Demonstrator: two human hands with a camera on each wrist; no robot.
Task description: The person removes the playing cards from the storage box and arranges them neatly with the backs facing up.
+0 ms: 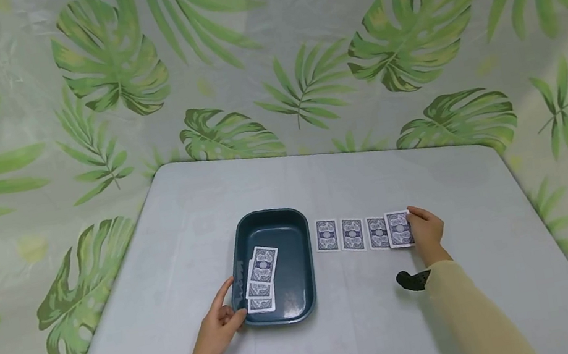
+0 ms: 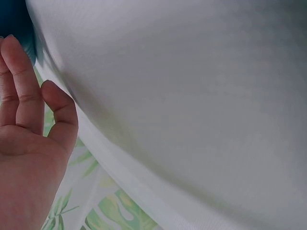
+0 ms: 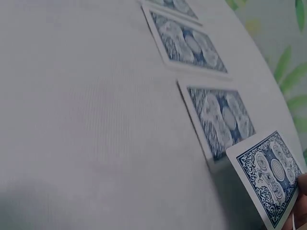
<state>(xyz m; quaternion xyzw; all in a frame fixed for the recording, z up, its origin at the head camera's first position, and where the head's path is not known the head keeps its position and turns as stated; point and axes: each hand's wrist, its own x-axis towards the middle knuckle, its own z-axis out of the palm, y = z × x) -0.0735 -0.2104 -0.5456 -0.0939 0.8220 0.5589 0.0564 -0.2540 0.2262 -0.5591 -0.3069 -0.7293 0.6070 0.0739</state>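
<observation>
A playing card (image 1: 399,229), its blue patterned back showing, is pinched at its right edge by my right hand (image 1: 428,232). In the right wrist view the held card (image 3: 267,175) is raised and tilted, overlapping the end of a card (image 3: 220,117) lying beneath. To the left, two more face-down cards (image 1: 352,234) continue the row on the table. My left hand (image 1: 216,331) touches the left side of a dark teal tray (image 1: 297,287) with spread fingers. Inside that tray several face-down cards (image 1: 263,266) overlap in a loose pile.
The white-covered table (image 1: 365,326) has rounded far corners. Behind it hangs a leaf-patterned sheet (image 1: 304,29). A black strap piece (image 1: 413,280) sticks out at my right wrist.
</observation>
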